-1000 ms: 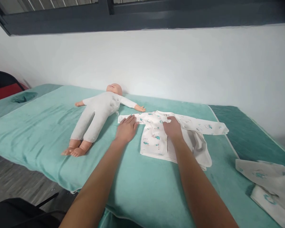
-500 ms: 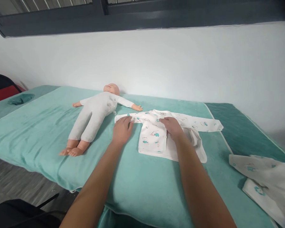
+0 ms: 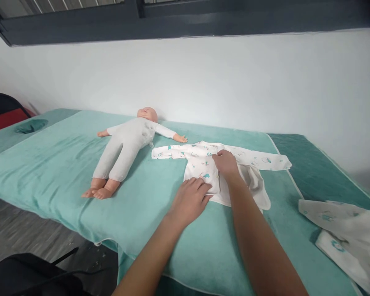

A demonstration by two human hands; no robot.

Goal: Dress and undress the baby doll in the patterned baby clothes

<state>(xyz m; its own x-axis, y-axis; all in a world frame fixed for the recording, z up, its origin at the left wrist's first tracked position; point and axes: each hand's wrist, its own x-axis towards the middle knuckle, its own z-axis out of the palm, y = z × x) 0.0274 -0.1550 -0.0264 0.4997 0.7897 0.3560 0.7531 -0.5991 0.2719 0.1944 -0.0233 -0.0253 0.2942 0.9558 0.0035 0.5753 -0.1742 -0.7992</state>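
White cotton long-sleeved baby shirt with a small teal print (image 3: 200, 164) lies spread on a wide bed covered in pale teal plush cloth (image 3: 61, 164), in front of the person, with its collar toward the wall and both sleeves stretched out sideways. Its left front panel lies flat; on the right, the cloth is rumpled and partly folded back.

The right hand (image 3: 226, 162) rests on the shirt's front edge just below the collar, fingers bent; whether its grip pinches the cloth, I cannot tell. The left hand (image 3: 191, 199) lies on the lower left corner by the hem, palm down, fingers together and slightly bent; whether that grip has hold of any cloth, I cannot tell either.

Just beyond the left sleeve, a baby doll with a white cloth body and pinkish head, hands and feet (image 3: 132, 133) lies on its back, one arm reaching toward the shirt, near it. Nearer the person on the right, a loosely bunched white garment with teal print (image 3: 351, 230) sits well apart from the shirt. Behind the bed rises a plain white wall (image 3: 203, 82), beneath a dark grey window frame (image 3: 218, 24)
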